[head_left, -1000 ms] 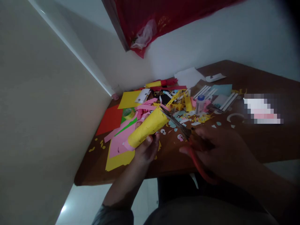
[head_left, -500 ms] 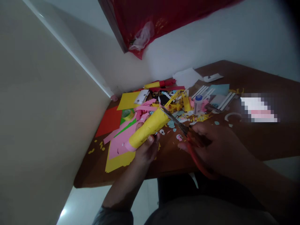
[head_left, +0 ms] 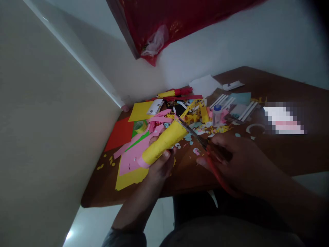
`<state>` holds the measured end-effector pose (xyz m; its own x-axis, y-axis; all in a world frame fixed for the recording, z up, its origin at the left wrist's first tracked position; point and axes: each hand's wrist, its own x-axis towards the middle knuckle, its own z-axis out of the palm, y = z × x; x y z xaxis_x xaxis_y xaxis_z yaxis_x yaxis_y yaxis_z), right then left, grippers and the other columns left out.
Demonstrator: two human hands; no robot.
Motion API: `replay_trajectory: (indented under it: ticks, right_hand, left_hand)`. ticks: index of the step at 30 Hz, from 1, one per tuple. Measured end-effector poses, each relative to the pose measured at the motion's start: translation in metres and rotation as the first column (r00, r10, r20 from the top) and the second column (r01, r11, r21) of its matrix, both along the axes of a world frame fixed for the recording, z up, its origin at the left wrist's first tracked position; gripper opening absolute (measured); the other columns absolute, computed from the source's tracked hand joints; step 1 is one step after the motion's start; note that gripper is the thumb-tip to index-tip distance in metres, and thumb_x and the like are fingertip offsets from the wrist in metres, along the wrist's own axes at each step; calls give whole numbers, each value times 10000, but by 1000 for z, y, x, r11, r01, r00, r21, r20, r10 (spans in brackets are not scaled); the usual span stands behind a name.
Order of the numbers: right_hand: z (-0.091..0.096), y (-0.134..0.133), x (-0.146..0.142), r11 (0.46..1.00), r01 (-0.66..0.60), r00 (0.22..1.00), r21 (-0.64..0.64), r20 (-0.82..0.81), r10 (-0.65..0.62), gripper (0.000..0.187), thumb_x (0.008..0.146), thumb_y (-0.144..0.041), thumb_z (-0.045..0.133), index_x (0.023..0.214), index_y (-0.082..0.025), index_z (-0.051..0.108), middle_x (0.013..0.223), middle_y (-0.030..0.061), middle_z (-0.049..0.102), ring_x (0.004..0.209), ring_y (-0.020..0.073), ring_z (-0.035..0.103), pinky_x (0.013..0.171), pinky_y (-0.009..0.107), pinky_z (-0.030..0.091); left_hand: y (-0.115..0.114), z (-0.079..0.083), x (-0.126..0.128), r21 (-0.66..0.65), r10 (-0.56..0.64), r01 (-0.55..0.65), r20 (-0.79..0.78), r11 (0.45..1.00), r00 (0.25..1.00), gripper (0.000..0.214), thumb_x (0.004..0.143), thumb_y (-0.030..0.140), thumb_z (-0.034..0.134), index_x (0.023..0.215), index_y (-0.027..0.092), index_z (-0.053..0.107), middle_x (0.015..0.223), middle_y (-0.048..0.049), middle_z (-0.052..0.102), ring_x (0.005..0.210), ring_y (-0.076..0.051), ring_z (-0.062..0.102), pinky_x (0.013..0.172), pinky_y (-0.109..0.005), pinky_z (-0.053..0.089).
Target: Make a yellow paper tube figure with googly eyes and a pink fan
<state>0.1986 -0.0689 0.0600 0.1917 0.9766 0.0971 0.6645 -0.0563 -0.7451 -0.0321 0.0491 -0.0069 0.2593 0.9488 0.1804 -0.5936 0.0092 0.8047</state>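
Observation:
My left hand (head_left: 164, 163) is wrapped round a yellow paper tube (head_left: 163, 142) with a pink band at its near end. The tube is held tilted above the table, its far end up and to the right. In my right hand (head_left: 231, 157) is a pair of scissors (head_left: 214, 164) with orange-red handles. The scissor blades reach the far rim of the tube; whether they are cutting into the paper I cannot tell. Beneath the tube lie a pink sheet (head_left: 128, 164) and a yellow sheet (head_left: 125, 181).
Paper scraps (head_left: 189, 137) are strewn over the brown table (head_left: 277, 154). Beyond them stand a blue-capped glue bottle (head_left: 217, 115) and a roll of tape (head_left: 140, 126). A yellow and red paper tube (head_left: 167, 94) lies at the back, near the wall. White strips (head_left: 249, 111) lie to the right.
Both hands hold nearly the same pose. The scissors and the yellow tube have shifted only slightly to the right.

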Motion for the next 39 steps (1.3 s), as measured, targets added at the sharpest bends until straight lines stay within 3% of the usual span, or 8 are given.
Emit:
replay_trajectory:
  ticks: [9,17,22,30,39]
  right_hand:
    - [8,-1,-1,999,33,999,9,-23,-33,630,868,-741,870,684,-263,503,572,-41,553,528,149,496,502,294,346]
    - [8,-1,2,1000,2,1000,-15,18,-1,537,870,-643,885,738,-266,527,599,-54,574,534,149,511,508,287,358]
    - [8,-1,2,1000,20,999,-20,-31,-21,569,833,-664,904,693,-258,531,560,-60,535,519,138,486,498,275,338]
    - [6,2,4,1000,5,1000,-19,5,-5,550,854,-653,903,713,-259,546,570,-59,572,517,141,505,489,275,346]
    - [10,4,3,999,45,999,1,-25,-45,632,879,-764,841,657,-257,537,553,-43,531,535,151,477,514,295,356]
  left_hand:
    - [2,-1,-2,-2,-7,7,-6,1000,1000,731,775,339,1093,1418,450,765,1569,8,769,1426,-265,737,918,-251,666]
    - [-1,-2,0,55,21,-21,1,998,1000,734,776,326,1095,1422,436,764,1555,8,777,1187,-193,796,865,-237,643]
    - [1,-2,0,41,29,-29,-4,999,1000,787,770,328,1098,1464,443,747,1530,18,793,1288,-227,783,884,-246,647]
    - [7,-6,0,94,-8,7,9,996,1000,531,798,314,1077,1251,400,814,1397,14,832,1195,-222,817,862,-254,683]
    - [8,-6,2,124,-19,17,15,992,1000,485,788,301,1079,1190,356,815,1477,-23,799,1138,-210,821,839,-246,695]
